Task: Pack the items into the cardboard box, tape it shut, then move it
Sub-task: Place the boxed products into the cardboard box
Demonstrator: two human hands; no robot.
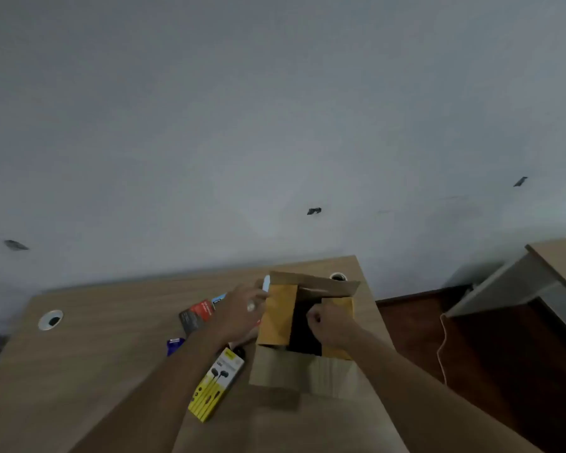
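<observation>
An open cardboard box (pixel 276 317) stands on the right part of the wooden desk (pixel 89 348), flaps up and its inside dark. My left hand (pixel 239 313) is at the box's left flap, with something small and white by its fingers; the grip is blurred. My right hand (pixel 329 325) is curled at the box's right flap, over the opening. Left of the box lie a yellow earphone package (pixel 214 385), a red and black package (pixel 196 315), a blue-edged package (pixel 219 299) and a small blue item (pixel 174 345).
The desk has a cable hole at the left (pixel 50 319) and another behind the box (pixel 337 276). A grey wall (pixel 275 125) rises behind. To the right are dark red floor (pixel 487 371) and a second desk (pixel 559 266).
</observation>
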